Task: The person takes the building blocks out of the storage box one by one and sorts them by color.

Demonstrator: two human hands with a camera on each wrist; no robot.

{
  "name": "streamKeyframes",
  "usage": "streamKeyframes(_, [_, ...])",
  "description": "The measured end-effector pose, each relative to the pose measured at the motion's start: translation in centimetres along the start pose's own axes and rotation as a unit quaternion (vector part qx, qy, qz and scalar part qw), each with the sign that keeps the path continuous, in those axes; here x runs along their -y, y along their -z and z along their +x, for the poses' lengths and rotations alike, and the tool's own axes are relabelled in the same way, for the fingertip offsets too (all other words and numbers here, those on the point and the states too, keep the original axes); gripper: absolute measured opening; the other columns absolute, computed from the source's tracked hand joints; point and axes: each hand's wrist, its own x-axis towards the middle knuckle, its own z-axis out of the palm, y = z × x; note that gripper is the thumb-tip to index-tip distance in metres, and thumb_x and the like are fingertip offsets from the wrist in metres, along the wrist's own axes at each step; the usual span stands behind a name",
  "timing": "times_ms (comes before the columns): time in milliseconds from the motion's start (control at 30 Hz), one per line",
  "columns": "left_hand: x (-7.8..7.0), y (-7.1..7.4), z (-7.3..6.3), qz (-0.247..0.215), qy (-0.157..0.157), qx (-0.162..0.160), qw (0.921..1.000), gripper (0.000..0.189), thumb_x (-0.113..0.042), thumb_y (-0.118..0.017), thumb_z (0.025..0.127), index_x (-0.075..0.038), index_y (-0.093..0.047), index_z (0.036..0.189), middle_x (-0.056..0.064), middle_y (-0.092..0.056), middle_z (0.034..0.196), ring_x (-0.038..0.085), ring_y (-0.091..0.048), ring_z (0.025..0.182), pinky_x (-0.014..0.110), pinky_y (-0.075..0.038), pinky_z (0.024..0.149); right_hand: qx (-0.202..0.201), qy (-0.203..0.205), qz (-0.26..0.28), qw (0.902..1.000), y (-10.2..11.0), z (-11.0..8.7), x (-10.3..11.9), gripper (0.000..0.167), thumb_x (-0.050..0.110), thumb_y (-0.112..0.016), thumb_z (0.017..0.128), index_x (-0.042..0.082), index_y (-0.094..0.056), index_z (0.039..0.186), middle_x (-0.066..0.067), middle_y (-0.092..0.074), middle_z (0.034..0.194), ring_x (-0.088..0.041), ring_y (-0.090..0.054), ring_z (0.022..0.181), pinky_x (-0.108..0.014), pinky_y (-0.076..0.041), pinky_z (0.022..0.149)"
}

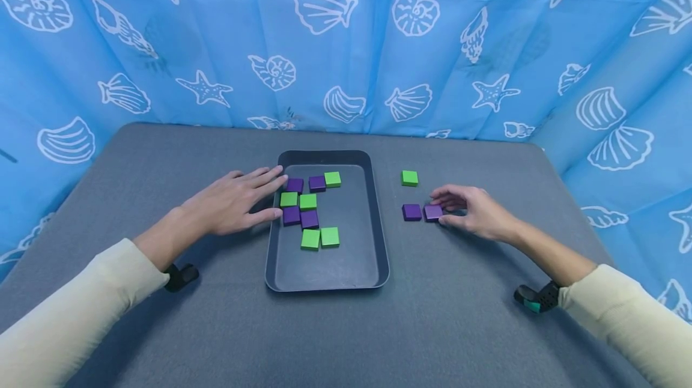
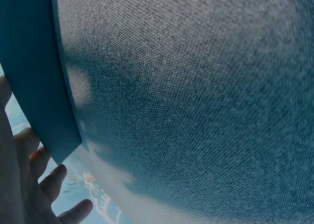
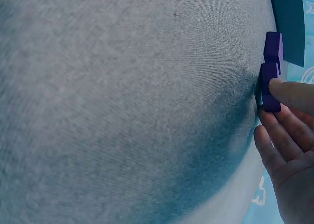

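My right hand pinches a purple block between thumb and fingers, low over the table to the right of the tray. In the right wrist view the thumb lies against that block, and the other fingers are on its far side. Just left of it sits another purple block, and a green block lies farther back. My left hand is spread with straight fingers, its fingertips right at the left rim of the dark baking tray. In the left wrist view, its fingers show beside the tray wall.
Several green blocks and several purple blocks lie in the left part of the tray. The table has a grey cloth. A blue curtain with white shell prints hangs behind it and along the right side.
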Motion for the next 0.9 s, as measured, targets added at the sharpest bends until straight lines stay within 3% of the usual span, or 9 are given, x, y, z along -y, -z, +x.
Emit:
streamKeyframes(400, [0.0,0.0,0.0,-0.005,0.005,0.004,1.0,0.08,-0.065,-0.042,0.098,-0.016,-0.025,0.159,0.011,-0.02,0.164,0.034,-0.024,0.149,0.065,-0.027,0.112,-0.007,0.01,-0.021,0.9997,0.0,-0.2,-0.2,0.045,-0.003,-0.076,0.083,-0.005,-0.06,0.125,-0.016,-0.069,0.118,-0.032,-0.066,0.109,-0.05,-0.051,0.094])
streamKeyframes(567, [-0.1,0.0,0.0,-0.003,0.002,0.0,1.0,0.079,-0.064,-0.043,0.098,-0.015,-0.025,0.159,0.011,-0.021,0.164,0.034,-0.024,0.149,0.064,-0.028,0.111,0.008,-0.005,-0.021,0.9997,0.3,-0.1,0.0,0.045,0.0,-0.076,0.085,-0.006,-0.059,0.126,-0.018,-0.068,0.12,-0.034,-0.065,0.111,-0.053,-0.051,0.094])
streamKeyframes(733, [-0.1,0.0,0.0,0.001,0.003,-0.001,1.0,0.079,-0.064,-0.043,0.099,-0.015,-0.025,0.159,0.012,-0.021,0.164,0.034,-0.025,0.149,0.065,-0.028,0.111,0.025,-0.014,-0.027,0.9992,1.1,0.8,1.0,0.047,0.005,-0.075,0.087,-0.008,-0.057,0.128,-0.022,-0.066,0.122,-0.037,-0.064,0.113,-0.054,-0.05,0.094])
streamKeyframes(900, [0.0,0.0,0.0,-0.001,0.004,0.002,1.0,0.079,-0.064,-0.042,0.099,-0.016,-0.024,0.159,0.012,-0.02,0.164,0.034,-0.024,0.149,0.065,-0.027,0.111,0.009,0.015,-0.033,0.9993,1.3,2.4,2.8,0.046,0.009,-0.076,0.088,-0.006,-0.058,0.128,-0.021,-0.066,0.122,-0.035,-0.065,0.112,-0.053,-0.051,0.094])
